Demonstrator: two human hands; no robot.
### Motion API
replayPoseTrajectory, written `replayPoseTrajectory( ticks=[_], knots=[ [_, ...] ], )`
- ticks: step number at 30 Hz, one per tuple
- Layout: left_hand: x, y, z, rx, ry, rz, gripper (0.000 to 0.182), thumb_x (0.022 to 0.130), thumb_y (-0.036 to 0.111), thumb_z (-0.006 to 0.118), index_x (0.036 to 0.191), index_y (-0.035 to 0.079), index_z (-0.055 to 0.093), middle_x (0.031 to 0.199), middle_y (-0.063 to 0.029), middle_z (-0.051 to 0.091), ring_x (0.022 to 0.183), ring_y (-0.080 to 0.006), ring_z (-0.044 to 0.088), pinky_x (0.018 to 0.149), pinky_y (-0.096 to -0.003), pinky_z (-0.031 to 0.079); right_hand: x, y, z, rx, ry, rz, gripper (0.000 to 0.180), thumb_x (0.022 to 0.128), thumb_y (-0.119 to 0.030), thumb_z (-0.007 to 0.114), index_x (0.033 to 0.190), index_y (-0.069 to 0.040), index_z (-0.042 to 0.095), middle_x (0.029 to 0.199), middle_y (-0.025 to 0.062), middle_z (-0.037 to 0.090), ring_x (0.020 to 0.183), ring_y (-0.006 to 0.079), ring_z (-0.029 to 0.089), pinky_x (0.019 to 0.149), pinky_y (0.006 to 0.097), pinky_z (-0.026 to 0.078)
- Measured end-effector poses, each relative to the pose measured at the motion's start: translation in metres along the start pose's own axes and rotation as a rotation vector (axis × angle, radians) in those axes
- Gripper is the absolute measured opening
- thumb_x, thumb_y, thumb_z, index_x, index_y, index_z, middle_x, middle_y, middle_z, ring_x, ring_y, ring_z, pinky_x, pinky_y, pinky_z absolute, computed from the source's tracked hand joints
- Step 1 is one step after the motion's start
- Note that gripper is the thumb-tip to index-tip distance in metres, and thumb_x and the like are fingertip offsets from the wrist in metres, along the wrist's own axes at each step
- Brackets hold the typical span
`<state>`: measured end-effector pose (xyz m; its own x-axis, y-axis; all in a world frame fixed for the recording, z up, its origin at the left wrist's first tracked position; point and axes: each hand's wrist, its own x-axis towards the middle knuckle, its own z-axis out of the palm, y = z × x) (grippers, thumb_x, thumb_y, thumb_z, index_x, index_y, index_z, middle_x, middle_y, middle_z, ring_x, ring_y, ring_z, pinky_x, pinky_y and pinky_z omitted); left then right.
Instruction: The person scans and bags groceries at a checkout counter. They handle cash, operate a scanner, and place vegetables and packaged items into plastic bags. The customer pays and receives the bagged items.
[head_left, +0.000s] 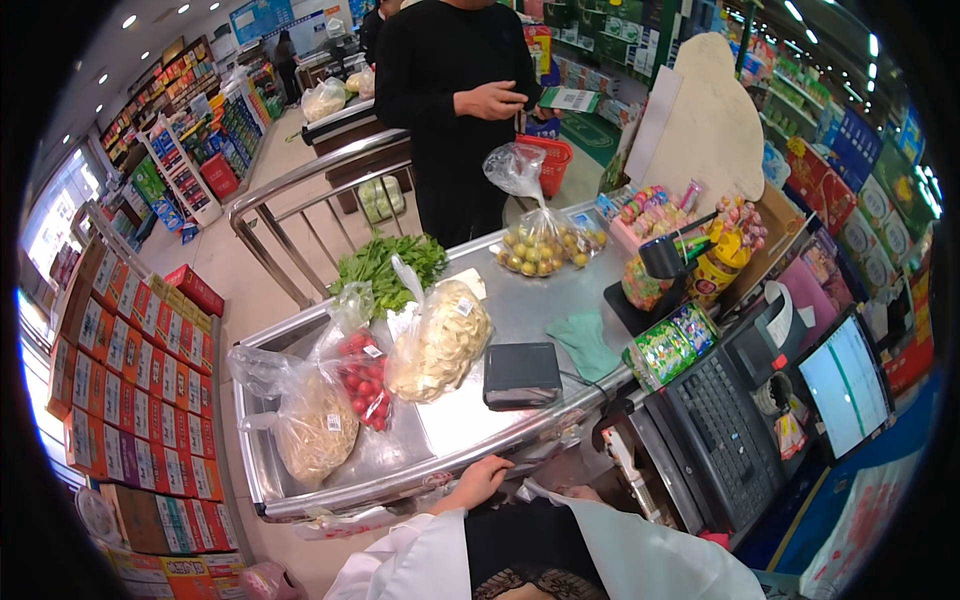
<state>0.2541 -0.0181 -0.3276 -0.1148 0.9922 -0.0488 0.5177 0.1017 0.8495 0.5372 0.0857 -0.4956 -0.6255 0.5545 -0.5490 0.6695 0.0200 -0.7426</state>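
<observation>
My left hand (478, 482) is at the front edge of a metal checkout counter (525, 322), fingers loosely bent, with nothing visible in it. My right hand (583, 493) is lower, by thin plastic bags (559, 469) hanging under the edge; a white sleeve hides most of it. On the counter's left part are clear bags of pale shreds (315, 442), red cherry tomatoes (365, 382) and pale slices (442, 345), each with a label. Leafy greens (390, 270) lie behind them. A dark boxy device (523, 375) sits nearest my hands.
Across the counter a person in black (457, 112) holds a phone (570, 99) beside a bag of small round fruit (544, 247). At right are a green cloth (585, 337), a scanner (660, 259), a keyboard (724, 435) and a screen (844, 386). A metal railing (300, 187) stands behind.
</observation>
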Motion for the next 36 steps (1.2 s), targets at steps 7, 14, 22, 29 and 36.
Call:
replayPoseTrajectory(
  ticks=[7,14,22,29,36],
  knots=[
    [0.014,0.02,-0.011,-0.078,-0.065,0.198,0.057,0.076,0.025,0.074,0.123,0.002,0.051,0.118,-0.0158,0.055,0.113,-0.0322,0.052,0.096,-0.038,0.041,-0.017,-0.205,-0.04,0.607,-0.142,-0.304,0.021,0.084,-0.019,0.069,0.076,-0.004,0.056,0.072,0.0002,0.058,0.067,0.0063,0.051,0.06,0.023,0.041],
    [0.027,0.046,-0.035,-0.181,-0.141,0.149,0.04,0.075,0.022,0.076,0.107,0.004,0.061,0.097,-0.0182,0.065,0.092,-0.0317,0.063,0.08,-0.0367,0.048,-0.035,-0.27,-0.073,0.398,-0.04,-0.505,0.014,0.087,-0.015,0.065,0.088,-0.002,0.06,0.075,0.0001,0.058,0.071,0.0058,0.053,0.062,0.0237,0.044],
    [0.003,0.039,-0.038,-0.269,-0.066,-0.217,0.032,0.081,0.022,0.073,0.104,0.002,0.062,0.067,-0.006,0.065,0.056,-0.0121,0.058,0.056,-0.029,0.048,-0.022,-0.347,-0.292,0.719,0.858,-0.755,0.08,0.085,-0.002,0.06,0.149,-0.006,0.012,0.078,0.0027,0.057,0.061,0.007,0.05,0.055,0.021,0.042],
    [0.004,0.069,-0.051,-0.279,-0.075,0.065,0.052,0.08,0.023,0.074,0.124,0.005,0.054,0.098,-0.0055,0.062,0.081,-0.0104,0.055,0.07,-0.026,0.045,-0.022,-0.371,-0.284,0.522,0.605,-0.838,0.042,0.088,-0.012,0.061,0.128,-0.005,0.05,0.087,0.0007,0.061,0.062,0.005,0.044,0.055,0.0188,0.036],
    [-0.002,0.097,-0.089,-0.517,-0.344,0.013,0.037,0.085,0.028,0.069,0.115,0.008,0.058,0.086,0.0014,0.056,0.067,-0.0064,0.049,0.056,-0.0228,0.043,-0.046,-0.375,-0.123,-0.259,-0.393,-0.922,0.051,0.077,-0.019,0.071,0.123,-0.005,0.054,0.105,0.0088,0.06,0.098,0.0188,0.057,0.086,0.0318,0.045]
  ],
)
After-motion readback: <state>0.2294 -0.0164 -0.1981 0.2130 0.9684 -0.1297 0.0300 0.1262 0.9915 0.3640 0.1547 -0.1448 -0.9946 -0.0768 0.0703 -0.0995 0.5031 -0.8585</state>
